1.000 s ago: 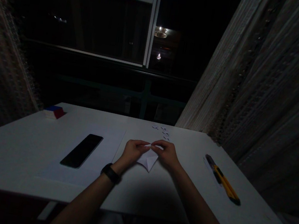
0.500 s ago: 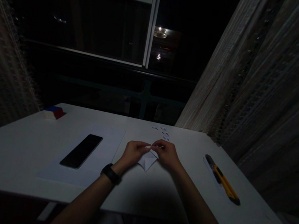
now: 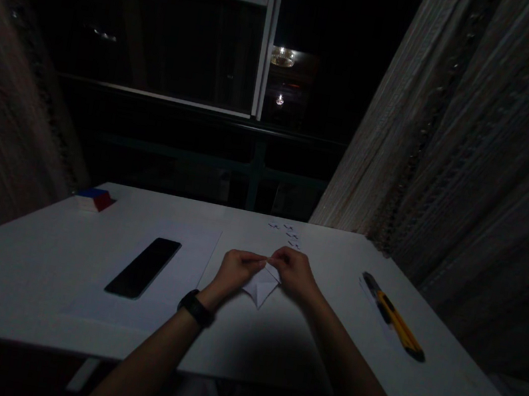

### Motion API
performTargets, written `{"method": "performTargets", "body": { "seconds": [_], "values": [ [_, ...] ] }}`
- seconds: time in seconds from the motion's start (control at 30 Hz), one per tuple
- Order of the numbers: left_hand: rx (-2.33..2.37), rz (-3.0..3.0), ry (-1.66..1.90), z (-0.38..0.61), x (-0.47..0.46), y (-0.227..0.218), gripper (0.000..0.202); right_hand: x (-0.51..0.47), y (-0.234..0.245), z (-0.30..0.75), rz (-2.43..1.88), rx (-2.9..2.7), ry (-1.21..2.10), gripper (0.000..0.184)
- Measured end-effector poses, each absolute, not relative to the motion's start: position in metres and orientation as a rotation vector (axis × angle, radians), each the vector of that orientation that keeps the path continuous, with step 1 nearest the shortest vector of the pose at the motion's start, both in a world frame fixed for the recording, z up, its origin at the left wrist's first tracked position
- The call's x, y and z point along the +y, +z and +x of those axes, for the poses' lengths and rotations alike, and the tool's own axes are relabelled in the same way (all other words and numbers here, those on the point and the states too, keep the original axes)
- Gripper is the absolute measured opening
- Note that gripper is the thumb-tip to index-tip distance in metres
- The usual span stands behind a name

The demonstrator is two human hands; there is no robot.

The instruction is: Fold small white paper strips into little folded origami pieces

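Observation:
A folded piece of white paper (image 3: pixel 262 287) is held between my two hands above the white table (image 3: pixel 238 356), its pointed lower end towards me. My left hand (image 3: pixel 235 270), with a dark band on the wrist, pinches the paper's upper left part. From the other side my right hand (image 3: pixel 295 272) pinches it at the top, its fingertips close to those of the left. The fingers cover the paper's upper edge, so the fold there is hidden.
To the left a black phone (image 3: pixel 144 267) lies on a large white sheet (image 3: pixel 190 280). A yellow and black utility knife (image 3: pixel 396 321) is at the right. Several small marked paper pieces (image 3: pixel 291 236) lie beyond my hands. A coloured cube (image 3: pixel 94 199) sits far left.
The paper's lower point has shifted slightly towards me. Both hands keep their pinch in almost the same place.

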State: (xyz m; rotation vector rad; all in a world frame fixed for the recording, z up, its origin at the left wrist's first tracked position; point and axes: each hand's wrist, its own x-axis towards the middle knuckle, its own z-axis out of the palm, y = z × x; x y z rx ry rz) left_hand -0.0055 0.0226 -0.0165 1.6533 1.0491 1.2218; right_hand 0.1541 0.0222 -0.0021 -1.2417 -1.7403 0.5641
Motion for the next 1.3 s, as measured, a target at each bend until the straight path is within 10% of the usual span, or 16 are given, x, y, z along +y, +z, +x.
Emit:
{"method": "performTargets", "body": {
  "seconds": [1.3],
  "values": [
    [1.179,1.869,1.33,-0.003,0.016,-0.013,0.019,0.028,-0.016,0.148,-0.975,-1.367,1.207,0.039]
  ]
}}
